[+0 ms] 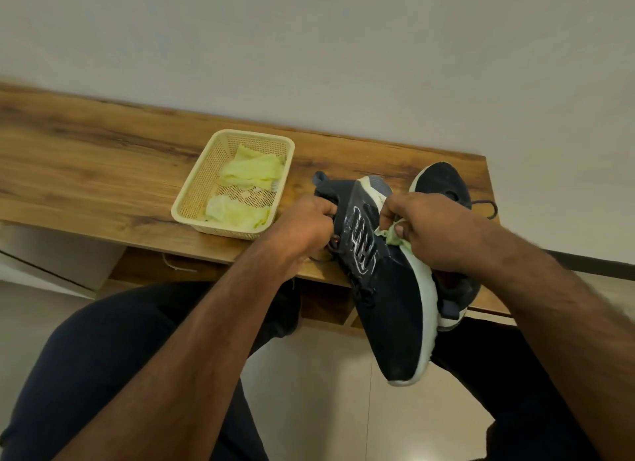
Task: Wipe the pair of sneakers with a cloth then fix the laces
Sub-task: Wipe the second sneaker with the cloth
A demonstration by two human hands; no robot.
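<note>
A dark navy sneaker [388,295] with a white sole is held tilted over the table's front edge, its toe pointing down towards me. My left hand [302,226] grips it at the collar and laces. My right hand [433,230] pinches a pale green cloth [395,237] against the sneaker's side near the white sole. The second dark sneaker [443,182] lies on the table behind my right hand, partly hidden, with a lace end trailing to the right.
A cream plastic basket [192,192] holding two more pale green cloths [251,170] stands on the wooden table [86,165] left of the sneakers. A plain wall runs behind the table. My legs and a tiled floor lie below.
</note>
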